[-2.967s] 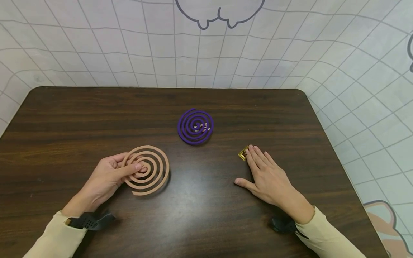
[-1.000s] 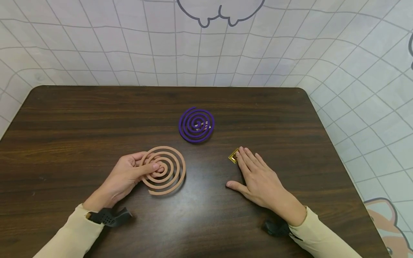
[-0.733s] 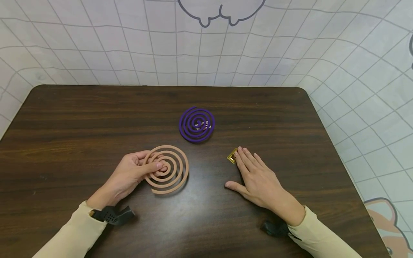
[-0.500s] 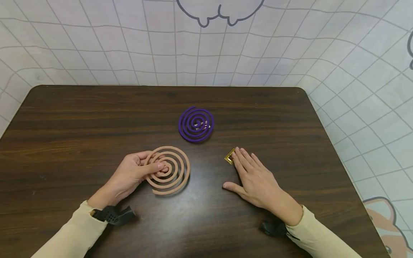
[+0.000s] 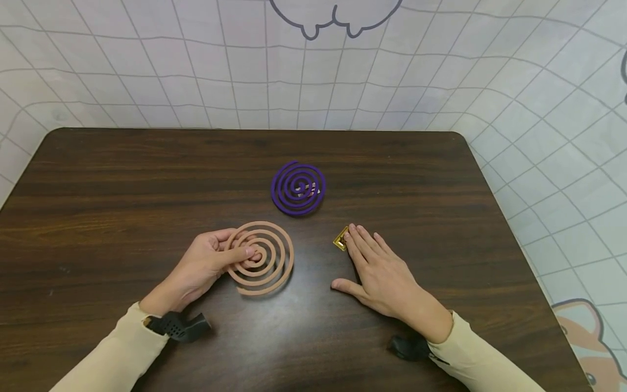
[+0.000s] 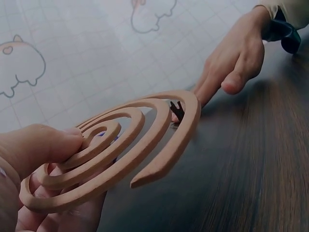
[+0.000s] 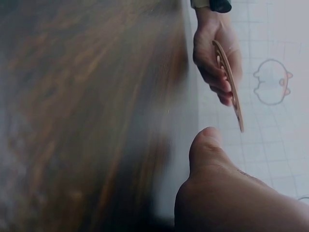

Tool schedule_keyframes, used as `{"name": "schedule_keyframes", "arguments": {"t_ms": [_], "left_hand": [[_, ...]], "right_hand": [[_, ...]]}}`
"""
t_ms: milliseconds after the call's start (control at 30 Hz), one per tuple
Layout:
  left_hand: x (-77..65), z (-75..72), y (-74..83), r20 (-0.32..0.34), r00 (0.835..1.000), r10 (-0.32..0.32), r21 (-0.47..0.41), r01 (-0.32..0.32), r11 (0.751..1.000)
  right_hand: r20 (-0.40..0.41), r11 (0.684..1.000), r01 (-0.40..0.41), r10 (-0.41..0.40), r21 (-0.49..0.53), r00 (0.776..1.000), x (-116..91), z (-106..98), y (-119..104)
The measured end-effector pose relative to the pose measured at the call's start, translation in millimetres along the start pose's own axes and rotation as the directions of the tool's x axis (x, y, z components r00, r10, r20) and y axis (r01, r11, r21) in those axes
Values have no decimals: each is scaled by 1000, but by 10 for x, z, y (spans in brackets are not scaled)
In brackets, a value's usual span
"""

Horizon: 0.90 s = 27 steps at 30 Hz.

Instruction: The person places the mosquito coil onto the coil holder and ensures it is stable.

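My left hand [image 5: 198,267] holds a tan mosquito coil [image 5: 265,256], its thumb pressed on top near the centre and the fingers underneath. The coil is raised off the table, as its shadow shows, and tilts in the left wrist view. My right hand [image 5: 384,275] lies flat with straight fingers and its thumb spread. Its fingertips cover part of a small gold metal coil stand [image 5: 339,240] on the table. A dark forked prong [image 6: 177,112] stands up by those fingertips in the left wrist view. Beyond both hands lies a purple mosquito coil [image 5: 300,188] over another small metal piece.
The dark wood table [image 5: 147,179] has rounded far corners. Behind it and along the right hangs a white gridded cloth [image 5: 196,65] with cartoon drawings. A black wrist device [image 5: 178,326] sits on the left cuff, another [image 5: 409,347] on the right.
Over three seconds my left hand has carried the tan coil to the right. My right hand has slid left across the table together with the gold stand. The purple coil has stayed put.
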<state>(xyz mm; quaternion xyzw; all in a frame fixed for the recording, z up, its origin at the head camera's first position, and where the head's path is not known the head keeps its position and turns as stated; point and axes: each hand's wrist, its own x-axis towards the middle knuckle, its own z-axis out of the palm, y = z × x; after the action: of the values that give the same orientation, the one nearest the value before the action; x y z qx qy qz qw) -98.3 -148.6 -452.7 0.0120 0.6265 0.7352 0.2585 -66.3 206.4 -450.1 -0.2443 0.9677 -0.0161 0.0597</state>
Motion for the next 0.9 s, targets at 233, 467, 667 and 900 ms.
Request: {"name": "schedule_keyframes", "arguments": {"t_ms": [233,467,667,900], "left_hand": [[43,67,-3,-1,1000,7,-2,-7,1000],[84,127,1,-1,1000,9,0,-9,1000],[118,173,-3,12,1000,15,-6,-15,1000],[145,211,-1,12,1000,5,5,-5,1000]], "right_hand": [[-8,1000,16,-16,3,1000,15,5,-34],[-19,1000,19,-19,2,1000,22,11,-56],[-18,1000,26,-26,11,1000,31,8,-90],[-11,999,31,-31,18,999,41,10,-119]]}}
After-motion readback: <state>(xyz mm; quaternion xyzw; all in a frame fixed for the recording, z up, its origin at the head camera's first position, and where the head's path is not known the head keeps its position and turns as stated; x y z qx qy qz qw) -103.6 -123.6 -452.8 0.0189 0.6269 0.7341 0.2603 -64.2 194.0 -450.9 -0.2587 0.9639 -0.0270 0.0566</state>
